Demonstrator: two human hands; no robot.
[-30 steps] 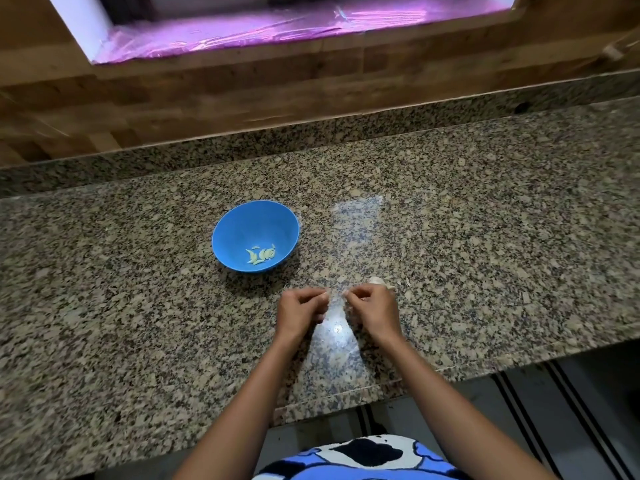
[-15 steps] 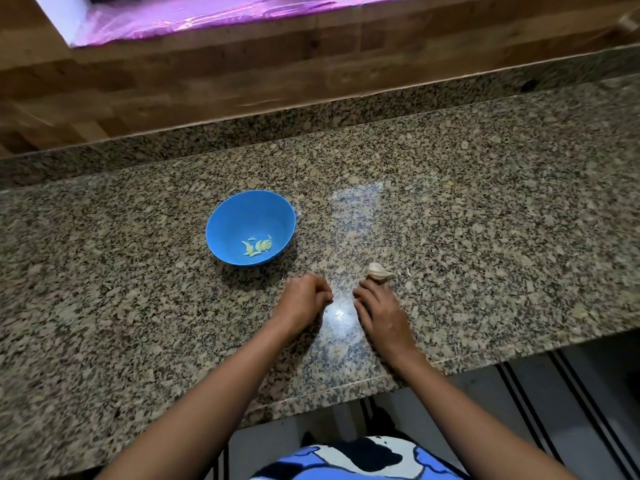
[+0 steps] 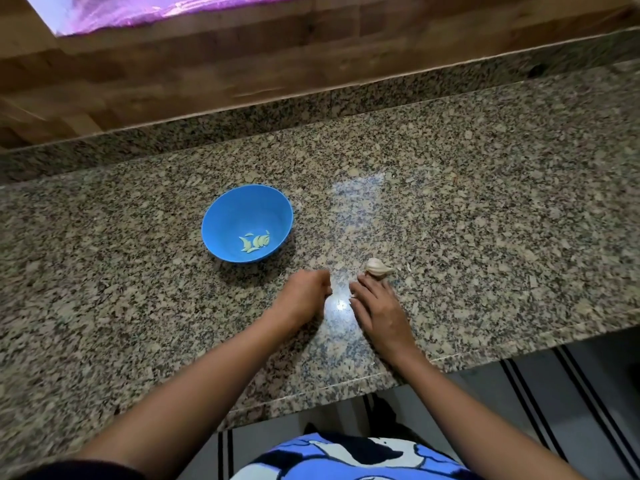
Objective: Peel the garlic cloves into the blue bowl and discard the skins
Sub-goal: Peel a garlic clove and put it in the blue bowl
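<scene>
A blue bowl [image 3: 228,216] stands on the granite counter [image 3: 485,209], with several peeled pale-green garlic cloves [image 3: 255,241] in its bottom. To the bowl's right and a little nearer lies a piece of unpeeled garlic [image 3: 378,266], whitish with a papery tip. My right hand [image 3: 379,308] lies flat on the counter with its fingers stretched out, the fingertips at the near side of the garlic. Beside it, my left hand [image 3: 304,296] rests on the counter in a curled fist, below the bowl; what the fist holds, if anything, is hidden.
Small flakes of skin [image 3: 409,268] lie to the right of the garlic. A wooden wall [image 3: 311,57] rises behind the counter's raised granite back edge. The counter's front edge [image 3: 346,386] runs just behind my forearms, with striped floor below.
My hands worked together over one spot, then parted. The right hand has flattened out beside the garlic, now uncovered. The left hand stays curled and has shifted slightly left.
</scene>
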